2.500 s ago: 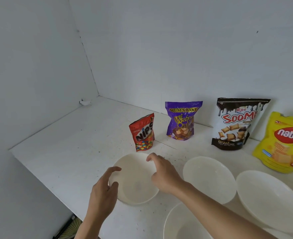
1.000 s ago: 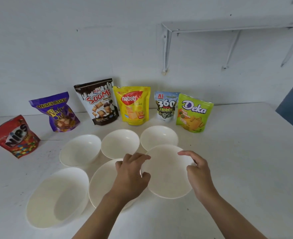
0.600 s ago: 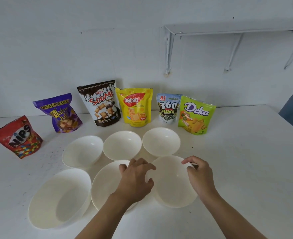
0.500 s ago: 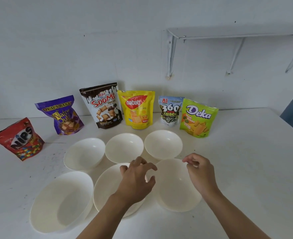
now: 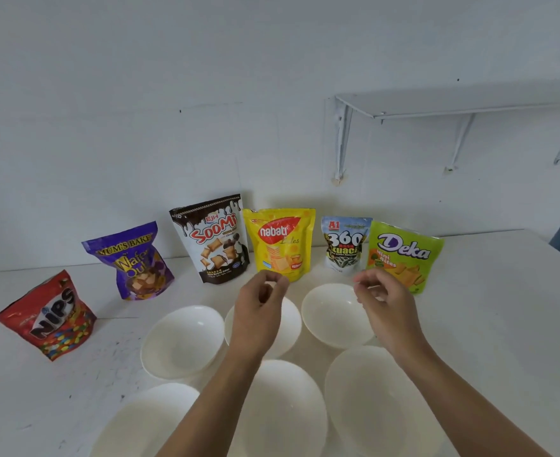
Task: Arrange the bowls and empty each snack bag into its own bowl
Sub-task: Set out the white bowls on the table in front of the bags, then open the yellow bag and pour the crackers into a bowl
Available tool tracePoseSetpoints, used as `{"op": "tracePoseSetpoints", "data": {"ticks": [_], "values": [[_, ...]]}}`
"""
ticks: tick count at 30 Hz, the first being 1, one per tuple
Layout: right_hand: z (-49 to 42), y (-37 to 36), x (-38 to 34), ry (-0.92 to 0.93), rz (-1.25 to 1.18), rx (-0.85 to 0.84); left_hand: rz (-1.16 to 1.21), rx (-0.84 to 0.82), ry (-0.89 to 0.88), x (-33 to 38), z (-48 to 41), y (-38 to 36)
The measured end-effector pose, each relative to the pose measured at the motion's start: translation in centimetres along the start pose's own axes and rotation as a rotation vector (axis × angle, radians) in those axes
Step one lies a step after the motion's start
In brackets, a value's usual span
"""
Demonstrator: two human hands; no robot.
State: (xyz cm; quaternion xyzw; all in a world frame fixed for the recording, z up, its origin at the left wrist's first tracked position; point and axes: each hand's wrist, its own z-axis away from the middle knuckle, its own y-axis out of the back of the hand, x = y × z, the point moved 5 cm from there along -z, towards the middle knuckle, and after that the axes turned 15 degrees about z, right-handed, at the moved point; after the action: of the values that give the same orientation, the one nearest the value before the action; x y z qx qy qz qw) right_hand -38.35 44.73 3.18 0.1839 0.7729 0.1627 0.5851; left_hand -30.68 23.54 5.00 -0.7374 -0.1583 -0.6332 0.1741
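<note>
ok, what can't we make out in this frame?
All head view.
Middle back bowl: mostly behind the left hand.
Front left bowl, front middle bowl: cut by the bottom edge, crossed by the left forearm.
Nabati bag, lower edge: behind the left hand.
Deka bag, lower left: behind the right hand.
360 kuaci bag, small print: too small.
Whether any bag is opened: too small to tell.

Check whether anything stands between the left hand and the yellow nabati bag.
Nothing visible does. The left hand hangs above the middle back bowl, close in front of the nabati bag.
</note>
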Motion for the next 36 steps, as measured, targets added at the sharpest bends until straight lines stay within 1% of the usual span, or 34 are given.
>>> {"op": "tracePoseSetpoints", "data": {"ticks": [3,7,10,13,16,22,27,32,34,36], "values": [[-1.8,-2.0,-1.3,0.018,-0.025,-0.017,0.125,0.068,0.013,0.9,-2.4,1.9],[-4.7,-4.7,-2.9,0.037,-0.037,-0.001,0.175,0.13,0.017,1.2,-6.0,4.2],[-7.0,-6.5,-3.9,0.035,-0.042,0.013,0.163,0.12,0.05,0.8,-8.9,4.8],[-8.8,-8.3,-4.2,0.029,-0.037,-0.007,0.138,0.11,0.063,0.1,-11.4,4.8],[-10.4,-9.7,-4.1,0.027,-0.032,-0.015,0.113,0.123,0.055,-0.8,-13.6,4.4],[-14.2,-11.9,-3.8,-0.013,0.041,-0.06,0.103,0.162,0.109,-3.3,-17.4,3.0],[-16.7,-13.5,-2.2,-0.046,0.071,-0.098,0.03,0.19,0.153,-4.7,-19.7,1.6],[-17.3,-14.4,-0.6,-0.12,0.032,-0.119,0.118,0.238,0.217,-5.9,-20.4,1.3],[-16.8,-14.1,-0.9,-0.097,-0.022,-0.121,0.139,0.259,0.213,-5.9,-20.0,1.7],[-15.9,-13.4,-2.1,-0.047,-0.085,-0.126,0.158,0.251,0.165,-4.3,-19.2,1.8]]}}
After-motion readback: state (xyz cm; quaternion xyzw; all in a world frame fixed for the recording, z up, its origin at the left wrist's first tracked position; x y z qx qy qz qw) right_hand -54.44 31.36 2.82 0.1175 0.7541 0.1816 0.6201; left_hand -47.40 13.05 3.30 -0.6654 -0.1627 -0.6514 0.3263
